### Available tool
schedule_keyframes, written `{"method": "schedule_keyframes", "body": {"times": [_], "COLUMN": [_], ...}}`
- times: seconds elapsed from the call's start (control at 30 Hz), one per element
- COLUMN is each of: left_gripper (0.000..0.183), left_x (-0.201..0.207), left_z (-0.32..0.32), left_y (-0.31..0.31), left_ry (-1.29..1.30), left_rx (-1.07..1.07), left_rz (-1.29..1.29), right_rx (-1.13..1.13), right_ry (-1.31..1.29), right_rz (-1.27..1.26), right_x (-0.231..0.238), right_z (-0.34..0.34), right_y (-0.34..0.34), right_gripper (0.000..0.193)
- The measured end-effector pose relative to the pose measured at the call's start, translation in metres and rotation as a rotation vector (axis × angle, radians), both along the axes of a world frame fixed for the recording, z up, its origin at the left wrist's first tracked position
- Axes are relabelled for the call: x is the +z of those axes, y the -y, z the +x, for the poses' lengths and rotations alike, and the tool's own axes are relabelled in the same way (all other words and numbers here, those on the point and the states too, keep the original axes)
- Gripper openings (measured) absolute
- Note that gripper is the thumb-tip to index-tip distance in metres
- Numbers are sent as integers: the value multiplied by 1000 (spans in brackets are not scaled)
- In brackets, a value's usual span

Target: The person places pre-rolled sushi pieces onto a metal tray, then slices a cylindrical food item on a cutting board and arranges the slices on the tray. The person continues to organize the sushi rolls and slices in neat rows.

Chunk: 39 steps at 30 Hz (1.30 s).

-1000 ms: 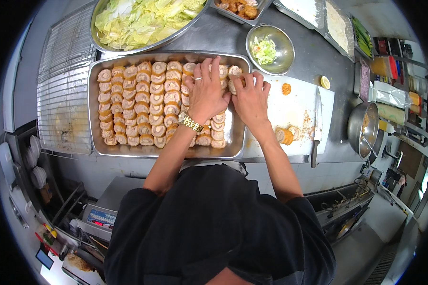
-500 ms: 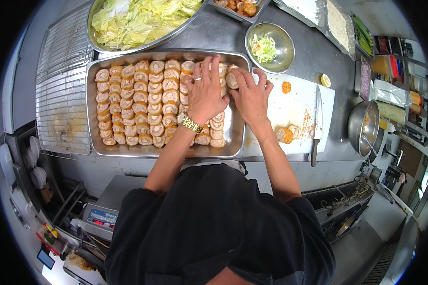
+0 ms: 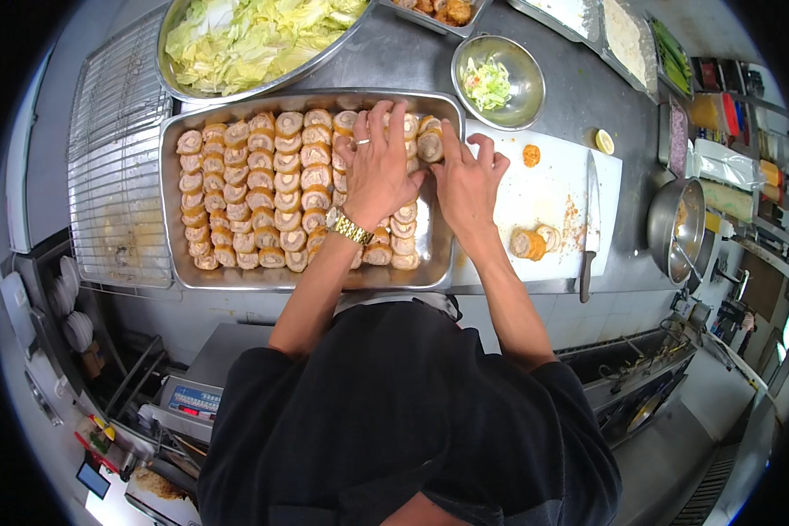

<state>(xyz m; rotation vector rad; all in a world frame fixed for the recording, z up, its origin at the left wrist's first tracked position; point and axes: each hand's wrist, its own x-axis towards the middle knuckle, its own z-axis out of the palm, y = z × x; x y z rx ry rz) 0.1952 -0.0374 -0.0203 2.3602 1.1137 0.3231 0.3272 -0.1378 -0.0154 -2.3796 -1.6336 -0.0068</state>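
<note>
A steel tray holds rows of sliced meat rolls with brown rims, overlapping like shingles. My left hand, with a ring and a gold watch, lies over the right-hand rows, its fingers stretched forward and apart. A short new row of meat roll slices starts at the tray's far right corner. Beside these slices is my right hand, fingers spread, index finger and thumb at their right and near edges. Both thumbs point toward each other just below the slices. My left hand hides part of the rows beneath it.
Right of the tray, a white cutting board bears a knife, a cut meat roll and an orange scrap. Beyond stand a bowl of shredded greens and a large bowl of cabbage. A wire rack lies left.
My right hand's fingers have shifted slightly right, and more of the slices at the far right corner now shows. My left hand stays over the rows. The view has shifted slightly.
</note>
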Motion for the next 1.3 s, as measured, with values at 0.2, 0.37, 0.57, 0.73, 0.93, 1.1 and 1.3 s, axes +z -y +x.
{"method": "schedule_keyframes", "body": {"times": [0.2,0.37,0.57,0.73,0.93,1.1,1.3], "left_gripper": [80,66,53,49,47,38,51], "left_x": [-8,-16,-24,-27,-18,-12,0], "left_z": [7,18,24,29,31,4,-32], "left_y": [-2,0,1,5,10,-15,-20], "left_ry": [57,-27,60,19,25,283,114], "left_rx": [-114,-177,-278,-241,-187,11,6], "left_rz": [123,213,255,304,252,164,135], "right_rx": [-8,6,-107,106,98,-17,185], "right_ry": [-19,-254,-183,213,114,-297,-236], "right_rz": [9,136,-355,-463,-417,-66,81], "right_x": [3,28,81,54,54,84,41], "right_z": [-2,8,68,73,74,52,12], "right_y": [-6,22,133,166,164,133,32], "right_gripper": [76,63,50,47,46,49,51]}}
